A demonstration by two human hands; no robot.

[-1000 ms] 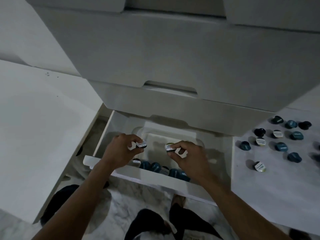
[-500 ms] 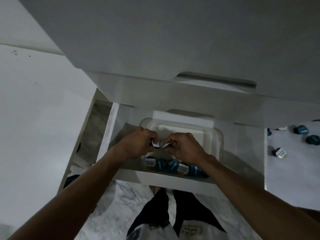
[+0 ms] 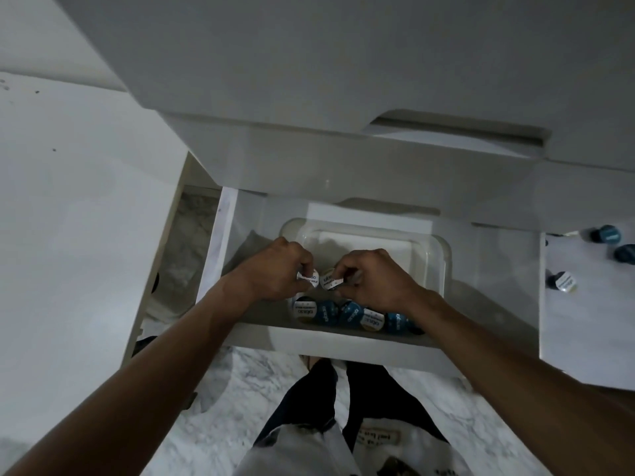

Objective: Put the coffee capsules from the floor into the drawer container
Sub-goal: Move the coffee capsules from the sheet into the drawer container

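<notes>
Both hands are over the clear, round-cornered plastic container [image 3: 436, 259] that sits in the open white drawer [image 3: 220, 242] — this reads as the placing step, with two capsules about to be set down. The left hand [image 3: 275, 274] pinches a small round capsule with a white printed foil lid [image 3: 308, 278] at its fingertips; the right hand [image 3: 372, 278] pinches a second capsule of the same kind [image 3: 329, 281], and the two lids sit just beside each other between the hands. Directly below the grips, along the container's near wall, runs a row of blue and white-lidded capsules [image 3: 350, 314] already stowed.

The next move likely calls for lowering both capsules into the bare space just behind that row and letting the fingers go.

Both forearms reach in from the near edge, knuckles up, fingers curled inward toward one another. More blue capsules [image 3: 606, 234] wait on the pale floor, well off to the right of the right hand.
</notes>
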